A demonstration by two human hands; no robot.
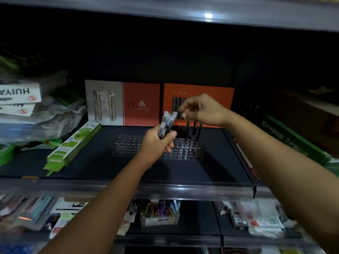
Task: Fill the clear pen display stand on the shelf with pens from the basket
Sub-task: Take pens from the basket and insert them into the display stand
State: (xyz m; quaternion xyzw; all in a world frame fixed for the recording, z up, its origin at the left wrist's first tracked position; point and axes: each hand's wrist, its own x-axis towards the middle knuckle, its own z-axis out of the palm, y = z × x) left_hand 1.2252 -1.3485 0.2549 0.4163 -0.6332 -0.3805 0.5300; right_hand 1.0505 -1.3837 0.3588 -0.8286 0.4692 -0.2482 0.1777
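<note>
My left hand (157, 142) grips a bundle of pens (167, 123) over the middle of the clear stand (126, 145), which sits mid-shelf (91, 162). The pens stand nearly upright, caps up, leaning slightly right. My right hand (200, 110) pinches one cap near the top. I should draw that pen straight up, then lower it vertically into a free hole beside the pens in the stand (195, 131) at its right end.

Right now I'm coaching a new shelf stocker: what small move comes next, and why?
Probably lower the right hand so its pinched pen drops into an empty hole of the clear stand: few pens stand there, and the left hand holds a bundle.
</note>
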